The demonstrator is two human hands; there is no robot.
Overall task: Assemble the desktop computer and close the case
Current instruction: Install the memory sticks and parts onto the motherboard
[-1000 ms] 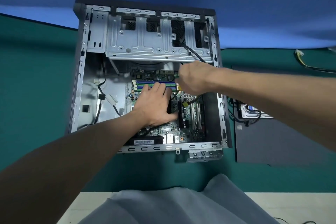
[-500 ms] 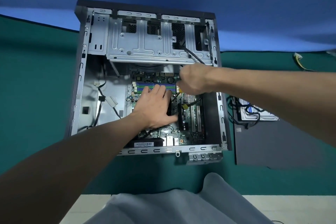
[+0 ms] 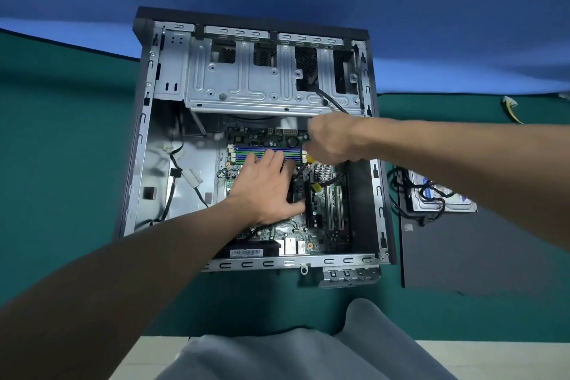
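Left hand [image 3: 265, 191]: centre, flat, fingers straight, holding nothing; likely steadies the board [image 3: 287, 229] in the case [image 3: 142, 139].
Right hand [image 3: 331, 140]: 1 o'clock, curled near the cable [image 3: 331, 102]; blurred, grip unclear.

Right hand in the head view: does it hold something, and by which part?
It cannot be told. The right hand is curled over a small yellow piece, but blur hides any grip.

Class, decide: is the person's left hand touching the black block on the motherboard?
Touching. The head view shows the left hand lying flat over the black block, with the thumb along its near edge.
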